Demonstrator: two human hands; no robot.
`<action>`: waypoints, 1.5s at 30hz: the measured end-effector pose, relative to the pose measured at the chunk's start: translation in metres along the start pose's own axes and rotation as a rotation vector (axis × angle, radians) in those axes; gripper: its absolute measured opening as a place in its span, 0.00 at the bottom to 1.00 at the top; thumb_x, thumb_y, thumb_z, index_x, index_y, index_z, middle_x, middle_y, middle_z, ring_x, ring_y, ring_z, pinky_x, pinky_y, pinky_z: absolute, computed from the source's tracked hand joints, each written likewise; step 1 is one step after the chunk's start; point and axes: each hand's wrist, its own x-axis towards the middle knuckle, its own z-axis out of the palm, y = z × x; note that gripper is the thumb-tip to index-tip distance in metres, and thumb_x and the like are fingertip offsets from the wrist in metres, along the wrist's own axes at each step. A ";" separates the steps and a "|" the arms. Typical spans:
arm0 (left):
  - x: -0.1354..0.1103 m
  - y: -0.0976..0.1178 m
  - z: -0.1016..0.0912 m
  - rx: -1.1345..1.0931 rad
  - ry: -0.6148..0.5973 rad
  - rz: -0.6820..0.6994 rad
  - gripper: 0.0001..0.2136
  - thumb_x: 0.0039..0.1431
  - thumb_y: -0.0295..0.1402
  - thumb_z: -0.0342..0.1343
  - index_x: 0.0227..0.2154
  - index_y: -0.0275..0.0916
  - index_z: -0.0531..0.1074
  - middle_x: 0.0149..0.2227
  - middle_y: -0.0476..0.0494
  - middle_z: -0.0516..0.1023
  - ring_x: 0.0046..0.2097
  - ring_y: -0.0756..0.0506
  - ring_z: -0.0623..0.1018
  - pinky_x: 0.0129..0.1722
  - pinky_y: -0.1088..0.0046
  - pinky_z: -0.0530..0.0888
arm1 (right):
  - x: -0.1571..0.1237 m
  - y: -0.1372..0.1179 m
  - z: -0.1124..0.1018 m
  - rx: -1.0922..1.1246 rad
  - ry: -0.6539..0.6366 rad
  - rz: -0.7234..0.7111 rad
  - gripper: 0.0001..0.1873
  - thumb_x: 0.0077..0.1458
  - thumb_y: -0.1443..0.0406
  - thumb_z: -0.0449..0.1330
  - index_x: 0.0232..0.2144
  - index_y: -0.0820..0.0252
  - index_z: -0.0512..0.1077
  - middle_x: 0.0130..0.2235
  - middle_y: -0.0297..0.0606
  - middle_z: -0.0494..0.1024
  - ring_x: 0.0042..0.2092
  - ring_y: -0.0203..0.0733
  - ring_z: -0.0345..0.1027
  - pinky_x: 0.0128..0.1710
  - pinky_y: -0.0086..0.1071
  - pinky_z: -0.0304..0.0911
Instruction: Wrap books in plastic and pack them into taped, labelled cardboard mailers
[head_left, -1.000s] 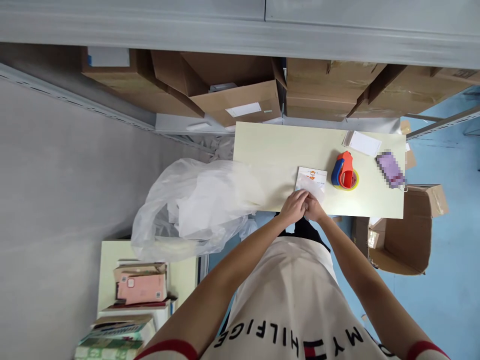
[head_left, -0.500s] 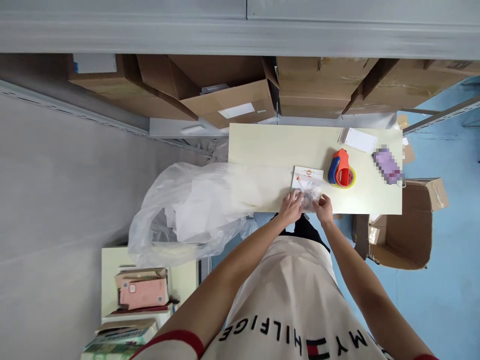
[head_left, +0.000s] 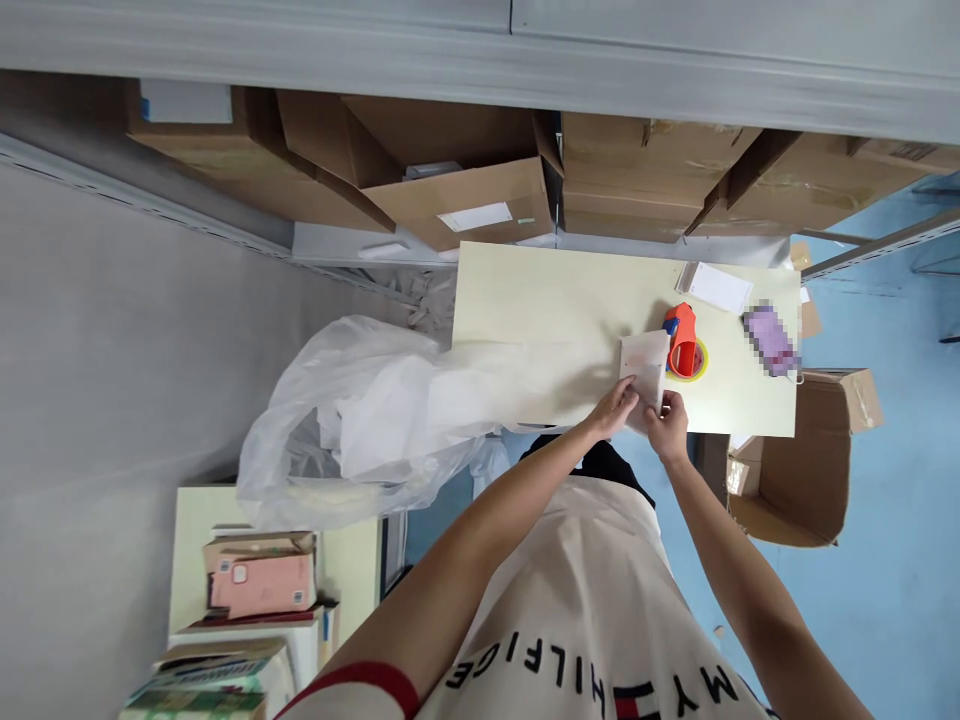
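A small clear packet with a white card inside (head_left: 645, 365) is held up over the near edge of the pale yellow table (head_left: 555, 300). My left hand (head_left: 616, 408) pinches its lower left corner. My right hand (head_left: 667, 425) grips its lower right edge with closed fingers. Just right of the packet stands an orange and blue tape dispenser (head_left: 684, 343) with a yellow-rimmed roll. The packet partly hides the dispenser's left side.
A large clear plastic bag (head_left: 375, 410) spills off the table's left end. White slips (head_left: 716, 285) and a purple blurred object (head_left: 769, 340) lie at the right. Cardboard boxes (head_left: 465, 190) line the shelf behind; an open carton (head_left: 810, 470) stands right. A side table holds a pink box (head_left: 259, 580).
My hands parted from a clasp, then lifted the packet off the table and carried it right, in front of the tape dispenser.
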 end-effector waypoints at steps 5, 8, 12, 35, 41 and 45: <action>-0.012 0.012 -0.015 -0.183 0.084 -0.016 0.20 0.63 0.43 0.50 0.53 0.38 0.68 0.51 0.36 0.74 0.52 0.41 0.75 0.53 0.62 0.72 | -0.016 -0.016 0.030 -0.098 -0.103 -0.168 0.15 0.49 0.57 0.58 0.38 0.55 0.62 0.32 0.34 0.72 0.30 0.41 0.66 0.32 0.37 0.65; -0.022 0.014 -0.030 -0.196 0.229 -0.067 0.15 0.57 0.39 0.57 0.45 0.37 0.73 0.48 0.37 0.75 0.50 0.41 0.76 0.49 0.66 0.73 | -0.021 -0.016 0.052 -0.104 -0.167 -0.300 0.17 0.48 0.60 0.59 0.41 0.56 0.63 0.37 0.39 0.72 0.39 0.46 0.68 0.40 0.43 0.67; -0.027 0.010 -0.050 -0.225 0.303 -0.220 0.07 0.52 0.30 0.56 0.35 0.36 0.74 0.37 0.43 0.78 0.40 0.44 0.78 0.38 0.71 0.74 | -0.018 -0.005 0.060 -0.130 -0.269 -0.392 0.24 0.43 0.60 0.65 0.45 0.55 0.68 0.48 0.46 0.70 0.55 0.54 0.62 0.55 0.51 0.61; -0.019 -0.032 -0.045 0.318 0.464 -0.263 0.28 0.52 0.33 0.60 0.57 0.35 0.62 0.57 0.30 0.66 0.63 0.32 0.63 0.63 0.51 0.59 | 0.027 0.051 0.055 -0.004 -0.103 0.029 0.33 0.42 0.56 0.62 0.51 0.57 0.63 0.47 0.45 0.73 0.46 0.49 0.70 0.44 0.46 0.68; -0.022 -0.038 -0.038 0.261 0.425 -0.244 0.26 0.55 0.35 0.57 0.57 0.35 0.65 0.57 0.32 0.67 0.60 0.35 0.67 0.62 0.54 0.63 | 0.032 0.027 0.046 0.201 -0.168 0.222 0.24 0.38 0.61 0.62 0.40 0.57 0.64 0.38 0.38 0.74 0.37 0.43 0.71 0.37 0.41 0.69; -0.011 -0.031 -0.024 0.300 0.323 -0.122 0.24 0.54 0.33 0.59 0.55 0.38 0.67 0.56 0.36 0.69 0.61 0.36 0.66 0.63 0.55 0.63 | 0.028 0.014 0.017 0.297 -0.183 0.169 0.24 0.38 0.60 0.63 0.39 0.54 0.60 0.36 0.31 0.71 0.31 0.37 0.67 0.31 0.34 0.66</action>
